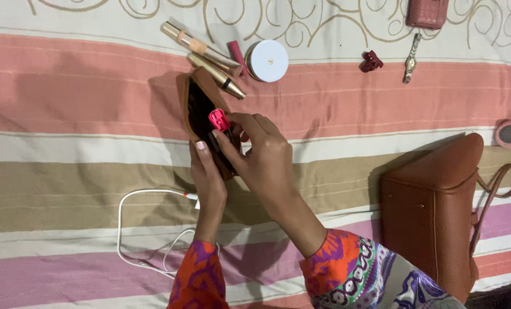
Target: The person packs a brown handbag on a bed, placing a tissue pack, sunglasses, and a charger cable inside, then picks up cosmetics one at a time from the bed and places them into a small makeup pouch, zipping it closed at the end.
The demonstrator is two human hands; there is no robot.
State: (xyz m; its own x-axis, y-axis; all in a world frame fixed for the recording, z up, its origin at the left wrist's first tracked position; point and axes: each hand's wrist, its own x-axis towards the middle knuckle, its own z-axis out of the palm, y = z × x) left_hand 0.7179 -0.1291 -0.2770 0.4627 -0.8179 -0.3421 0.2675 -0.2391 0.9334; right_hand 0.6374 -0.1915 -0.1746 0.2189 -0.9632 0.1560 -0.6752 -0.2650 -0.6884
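Your left hand [208, 174] clasps a slim brown pouch [201, 111] over the striped bed [66, 171], its long axis running from 11 to 5 o'clock. Your right hand [265, 160] pinches a pink lipstick [219, 119] at its dark opening.

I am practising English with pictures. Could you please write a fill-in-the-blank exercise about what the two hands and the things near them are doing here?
1. The left hand holds an open brown ____ above the striped sheet.
2. The right hand has a small ____ tube in its fingertips at the pouch opening.
3. A white ____ lies on the sheet below the left hand.
4. The tall brown handbag stands to the ____ of both hands.

Missing words: pouch; pink; cable; right
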